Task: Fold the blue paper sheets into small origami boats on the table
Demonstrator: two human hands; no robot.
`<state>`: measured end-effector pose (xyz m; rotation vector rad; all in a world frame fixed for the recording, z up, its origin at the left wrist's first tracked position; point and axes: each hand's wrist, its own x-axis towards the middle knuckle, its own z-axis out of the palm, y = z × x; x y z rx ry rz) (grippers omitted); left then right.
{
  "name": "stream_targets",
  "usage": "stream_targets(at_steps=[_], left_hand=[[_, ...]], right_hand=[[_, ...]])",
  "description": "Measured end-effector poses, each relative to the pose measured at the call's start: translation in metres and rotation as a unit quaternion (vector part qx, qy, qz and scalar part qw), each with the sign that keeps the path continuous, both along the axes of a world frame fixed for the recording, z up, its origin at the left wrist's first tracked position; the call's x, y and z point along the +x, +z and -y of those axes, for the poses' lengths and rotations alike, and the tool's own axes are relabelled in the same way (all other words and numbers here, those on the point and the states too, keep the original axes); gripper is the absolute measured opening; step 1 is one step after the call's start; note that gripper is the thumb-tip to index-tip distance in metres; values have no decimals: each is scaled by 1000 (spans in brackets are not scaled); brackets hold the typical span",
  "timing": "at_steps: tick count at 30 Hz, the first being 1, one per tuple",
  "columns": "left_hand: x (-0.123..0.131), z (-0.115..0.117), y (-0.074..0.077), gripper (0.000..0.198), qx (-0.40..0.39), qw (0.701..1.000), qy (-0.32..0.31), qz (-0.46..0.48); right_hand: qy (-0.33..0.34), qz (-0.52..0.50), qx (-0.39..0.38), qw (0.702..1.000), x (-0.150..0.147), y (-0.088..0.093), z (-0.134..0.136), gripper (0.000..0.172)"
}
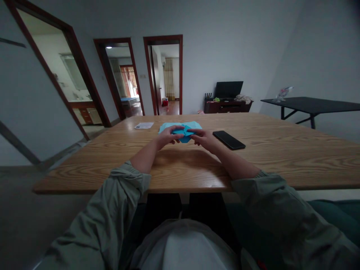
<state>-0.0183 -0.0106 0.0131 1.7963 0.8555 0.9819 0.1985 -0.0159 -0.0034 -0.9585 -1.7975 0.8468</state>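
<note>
A folded piece of bright blue paper (185, 138) is held between my two hands, a little above the wooden table. My left hand (168, 136) grips its left side, thumb below and fingers over the top. On the other side my right hand (204, 139) pinches the right part of the fold. Creased flaps meet in the middle of the paper, between the fingertips. Behind it lie lighter blue sheets (194, 123) on the table, partly covered by my hands and the folded piece.
A black smartphone (228, 140) lies on the wooden table (118, 165) right of my right hand. A white printed card (144, 125) rests at the far left. Beyond the table are a monitor (228, 90) on a dark cabinet and a black table (317, 104).
</note>
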Motion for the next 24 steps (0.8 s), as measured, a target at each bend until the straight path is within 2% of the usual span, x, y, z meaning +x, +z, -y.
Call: stream_targets(at_steps=[7, 12, 15, 24], left_hand=[[-3, -7, -5, 54, 37, 999, 25, -11], [-5, -8, -5, 64, 19, 1000, -2, -21], [-6, -7, -5, 62, 6, 1000, -11, -10], [-8, -8, -6, 51, 33, 999, 35, -25]], right_hand=[[-7, -4, 5, 1000, 4, -5, -7, 43], [-8, -7, 5, 1000, 5, -6, -8, 40], [-6, -9, -2, 1000, 4, -6, -8, 40], [-19, -19, -16, 1000, 4, -3, -6, 40]])
